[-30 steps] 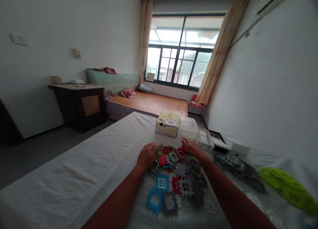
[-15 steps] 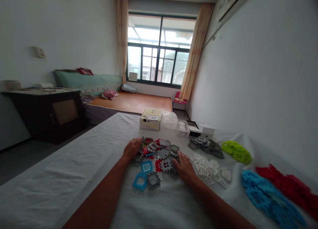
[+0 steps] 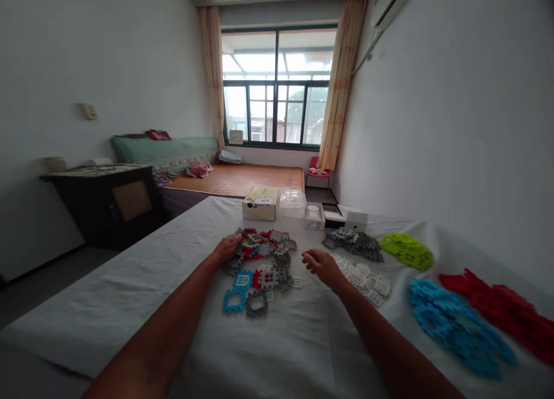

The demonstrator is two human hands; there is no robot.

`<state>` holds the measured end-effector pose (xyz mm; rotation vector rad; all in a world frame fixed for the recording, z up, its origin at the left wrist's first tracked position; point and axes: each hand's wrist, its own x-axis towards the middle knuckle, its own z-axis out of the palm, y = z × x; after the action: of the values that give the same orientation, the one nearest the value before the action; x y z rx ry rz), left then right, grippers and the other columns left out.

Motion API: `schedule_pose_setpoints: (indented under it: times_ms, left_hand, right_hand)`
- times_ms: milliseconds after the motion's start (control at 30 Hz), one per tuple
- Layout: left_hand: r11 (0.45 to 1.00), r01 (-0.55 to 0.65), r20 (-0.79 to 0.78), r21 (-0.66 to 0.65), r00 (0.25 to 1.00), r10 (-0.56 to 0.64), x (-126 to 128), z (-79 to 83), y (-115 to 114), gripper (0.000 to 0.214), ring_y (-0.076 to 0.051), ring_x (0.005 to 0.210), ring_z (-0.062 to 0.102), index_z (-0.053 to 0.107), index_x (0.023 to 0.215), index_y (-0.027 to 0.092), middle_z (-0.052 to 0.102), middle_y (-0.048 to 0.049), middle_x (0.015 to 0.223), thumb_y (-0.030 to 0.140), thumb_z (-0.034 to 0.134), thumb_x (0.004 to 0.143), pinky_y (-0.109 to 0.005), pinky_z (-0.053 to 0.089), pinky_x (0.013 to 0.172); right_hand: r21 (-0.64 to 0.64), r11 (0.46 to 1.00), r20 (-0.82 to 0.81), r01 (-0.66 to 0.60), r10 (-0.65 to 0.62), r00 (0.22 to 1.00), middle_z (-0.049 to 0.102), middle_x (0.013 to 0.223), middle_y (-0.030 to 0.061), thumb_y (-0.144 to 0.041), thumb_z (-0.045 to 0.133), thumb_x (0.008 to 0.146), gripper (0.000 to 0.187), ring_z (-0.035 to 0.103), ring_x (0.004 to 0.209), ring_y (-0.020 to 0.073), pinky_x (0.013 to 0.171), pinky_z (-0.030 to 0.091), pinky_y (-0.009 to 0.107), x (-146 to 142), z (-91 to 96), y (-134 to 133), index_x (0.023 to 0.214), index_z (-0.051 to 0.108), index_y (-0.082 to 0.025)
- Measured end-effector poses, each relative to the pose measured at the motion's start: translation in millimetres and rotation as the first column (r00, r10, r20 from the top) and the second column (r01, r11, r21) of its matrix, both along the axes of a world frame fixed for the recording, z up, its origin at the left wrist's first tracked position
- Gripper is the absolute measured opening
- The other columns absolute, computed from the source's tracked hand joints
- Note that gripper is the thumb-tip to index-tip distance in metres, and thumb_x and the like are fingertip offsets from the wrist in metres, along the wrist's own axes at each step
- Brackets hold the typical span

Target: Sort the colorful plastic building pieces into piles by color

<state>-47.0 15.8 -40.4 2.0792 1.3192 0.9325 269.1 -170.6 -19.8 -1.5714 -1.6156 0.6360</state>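
A mixed pile of interlocking plastic building pieces [image 3: 265, 252], mostly grey with some red and blue, lies on the white-sheeted surface. At its left edge rests my left hand [image 3: 228, 248], open, its fingertips against the grey pieces and partly hard to see. My right hand [image 3: 320, 264] is apart from the pile on its right side, fingers loosely bent with nothing visible in them. Nearer to me lie a blue frame piece [image 3: 234, 300], a dark grey frame piece [image 3: 257, 303] and a blue piece with a white window insert [image 3: 243, 279].
Sorted heaps lie to the right: dark grey pieces [image 3: 355, 244], white window inserts [image 3: 367, 282], lime green pieces [image 3: 407, 250], blue pieces [image 3: 461, 327] and red pieces [image 3: 497, 304]. Behind stand a yellow-white box [image 3: 260, 204], a clear plastic container [image 3: 292, 202] and a small white box [image 3: 314, 216].
My right hand has come away from the pile, its fingers now bent. My left hand stays at the left edge. A white insert now shows at the pile's right. The view has shifted slightly.
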Motion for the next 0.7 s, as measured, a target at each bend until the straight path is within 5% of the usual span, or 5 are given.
schedule_pose_setpoints:
  times_ms: [167, 400, 567, 700]
  left_hand:
    - [0.999, -0.047, 0.002, -0.02, 0.999, 0.047, -3, 2.5, -7, 0.056, -0.025, 0.099, 0.063, 0.072, 0.078, 0.022, 0.073, -0.0062, 0.097, 0.068, 0.042, 0.074, -0.033, 0.044, 0.094]
    - [0.992, -0.124, 0.03, 0.031, 0.992, 0.123, 0, 2.9, -28, 0.053, -0.025, 0.102, 0.061, 0.072, 0.084, 0.021, 0.072, -0.0063, 0.099, 0.063, 0.04, 0.078, -0.032, 0.043, 0.094]
    - [0.988, -0.141, 0.108, 0.06, 0.985, 0.134, -2, -2.0, -29, 0.064, -0.023, 0.104, 0.061, 0.07, 0.098, 0.015, 0.071, -0.0089, 0.106, 0.063, 0.03, 0.084, -0.032, 0.042, 0.096]
    - [0.992, -0.105, 0.123, 0.068, 0.988, 0.096, -3, -6.2, -28, 0.064, -0.023, 0.103, 0.062, 0.071, 0.098, 0.014, 0.072, -0.0082, 0.105, 0.062, 0.03, 0.085, -0.033, 0.043, 0.096]
  right_hand:
    - [0.029, 0.976, 0.268, -0.214, 0.198, 0.943, 0.066, 0.098, 0.0059, -0.038, 0.068, 0.072, 0.026, 0.061, 0.086, 0.0187, 0.08, 0.047, 0.03, -5, -16.9, -16, 0.093, 0.07, -0.023]
    - [-0.013, 0.987, 0.279, -0.16, 0.157, 0.947, 0.064, 0.08, 0.0013, -0.023, 0.065, 0.069, 0.015, 0.059, 0.07, 0.0152, 0.065, 0.044, 0.025, -5, -11.0, -23, 0.082, 0.06, -0.021]
    - [0.101, 0.994, 0.293, 0.046, -0.074, 0.953, 0.064, 0.069, -0.0003, -0.027, 0.055, 0.075, 0.006, 0.061, 0.066, 0.0173, 0.063, 0.044, 0.027, 31, -5.9, -25, 0.079, 0.058, -0.024]
    - [0.254, 0.938, 0.396, 0.235, -0.322, 0.86, 0.065, 0.087, 0.0061, -0.032, 0.049, 0.08, 0.017, 0.063, 0.077, 0.0213, 0.071, 0.046, 0.033, 62, -9.6, -23, 0.088, 0.061, -0.023]
